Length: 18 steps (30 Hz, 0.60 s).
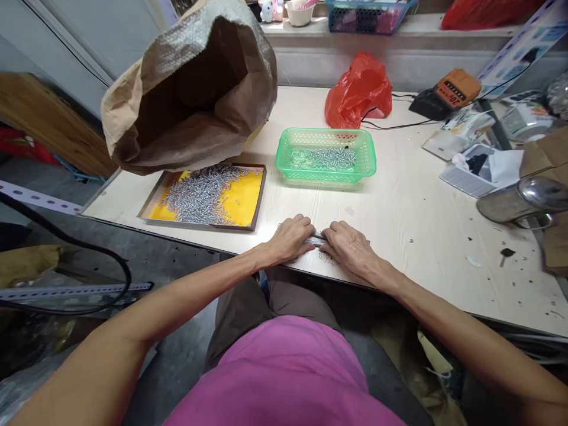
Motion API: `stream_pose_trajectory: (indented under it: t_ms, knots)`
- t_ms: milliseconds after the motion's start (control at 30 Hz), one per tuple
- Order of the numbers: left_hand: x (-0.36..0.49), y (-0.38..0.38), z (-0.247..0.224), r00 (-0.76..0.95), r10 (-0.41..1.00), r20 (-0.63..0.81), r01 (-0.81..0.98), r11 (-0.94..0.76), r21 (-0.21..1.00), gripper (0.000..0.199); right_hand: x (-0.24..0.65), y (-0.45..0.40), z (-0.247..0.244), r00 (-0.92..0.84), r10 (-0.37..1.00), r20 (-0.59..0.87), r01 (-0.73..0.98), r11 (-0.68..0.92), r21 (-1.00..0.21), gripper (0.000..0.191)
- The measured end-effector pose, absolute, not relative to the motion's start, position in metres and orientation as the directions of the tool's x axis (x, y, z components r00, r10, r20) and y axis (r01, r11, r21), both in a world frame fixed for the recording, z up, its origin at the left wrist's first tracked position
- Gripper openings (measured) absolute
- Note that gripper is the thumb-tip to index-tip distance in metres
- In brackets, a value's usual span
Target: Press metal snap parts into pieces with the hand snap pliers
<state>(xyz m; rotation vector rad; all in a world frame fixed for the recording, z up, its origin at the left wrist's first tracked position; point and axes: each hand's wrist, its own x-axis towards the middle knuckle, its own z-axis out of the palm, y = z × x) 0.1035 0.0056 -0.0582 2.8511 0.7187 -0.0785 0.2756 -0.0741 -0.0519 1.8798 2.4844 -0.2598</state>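
Note:
Near the table's front edge, my left hand (293,238) and my right hand (350,245) are closed on opposite ends of a grey metal strip (316,239). Only the strip's middle shows between my fingers, so its full shape is hidden. Small thin bits (327,258) lie on the table under my right hand. To the left, a shallow tray (261,198) with a yellow bottom holds a heap of small silvery metal pieces (195,198). Beyond my hands, a green plastic basket (326,176) contains more small metal pieces (332,158).
A large open brown paper sack (186,148) leans over the tray. Behind the basket lies a red plastic bag (359,89). An orange and black battery pack (457,89), a white box (468,177) and a metal mug (510,204) stand on the table's right side.

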Motion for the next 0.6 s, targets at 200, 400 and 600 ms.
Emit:
stream_pose_trajectory:
  t_ms: [200, 400, 600]
  knots:
    - [0.107, 0.008, -0.062, 0.842, 0.537, -0.058, 0.537, -0.821, 0.195, 0.023, 0.282, -0.062, -0.055, -0.278, 0.957, -0.087, 0.956, 0.266, -0.126, 0.021]
    - [0.097, -0.035, -0.083, 0.805, 0.574, 0.148, 0.543, -0.814, 0.207, 0.030, 0.312, -0.037, -0.060, -0.398, 0.915, -0.069, 0.887, 0.365, -0.283, 0.031]
    - [0.098, -0.074, -0.097, 0.810, 0.555, 0.189, 0.473, -0.809, 0.348, 0.035, 0.314, -0.013, -0.072, -0.219, 0.972, 0.082, 0.947, 0.232, -0.221, 0.021]
